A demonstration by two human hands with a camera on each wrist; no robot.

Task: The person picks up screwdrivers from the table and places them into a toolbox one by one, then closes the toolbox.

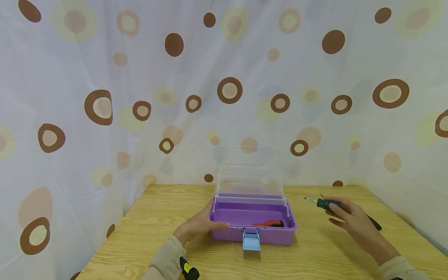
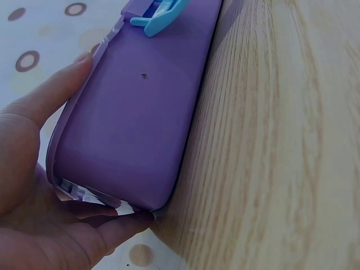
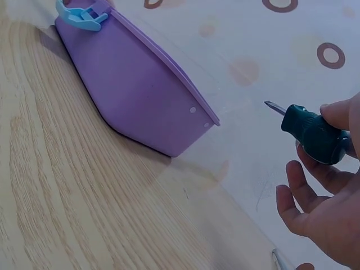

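Note:
A purple box (image 1: 252, 229) with a clear lid (image 1: 249, 182) standing open sits mid-table; its light blue latch (image 1: 251, 240) hangs at the front. An orange-and-black tool (image 1: 268, 223) lies inside it. My left hand (image 1: 200, 225) holds the box's left end, thumb on the front wall and fingers round the side (image 2: 67, 185). To the right of the box, my right hand (image 1: 344, 216) holds a dark green-handled screwdriver (image 1: 323, 203), its short tip pointing left toward the box (image 3: 314, 134). A second black tool (image 1: 373, 223) lies under that hand.
The wooden table (image 1: 315, 252) stands in a corner of spotted curtain (image 1: 140, 97) on the left, back and right. A dark object with a yellow mark (image 1: 189, 269) sits at my left sleeve.

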